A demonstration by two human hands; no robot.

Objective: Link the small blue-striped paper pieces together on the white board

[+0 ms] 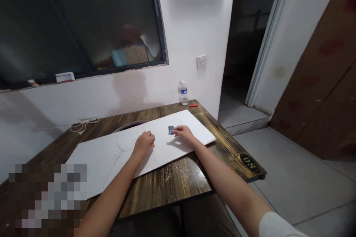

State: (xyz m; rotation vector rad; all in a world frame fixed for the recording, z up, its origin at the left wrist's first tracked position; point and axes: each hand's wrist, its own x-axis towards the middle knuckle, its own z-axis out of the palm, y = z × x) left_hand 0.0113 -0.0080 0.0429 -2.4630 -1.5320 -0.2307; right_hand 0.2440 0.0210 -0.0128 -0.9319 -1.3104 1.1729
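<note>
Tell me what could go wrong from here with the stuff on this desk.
The small blue item sits right by the right hand, so a finger could nudge it and slide it across the smooth white board. That board also seems to lie partly over a round dark object at its back edge, so it might rock under pressure from the left hand.

I had a single camera worn on the head, looking forward and down from behind the near edge of the counter (167, 185), close above the left hand (144, 145) and right hand (183, 134), with the wall (189, 33) beyond in frame.
</note>
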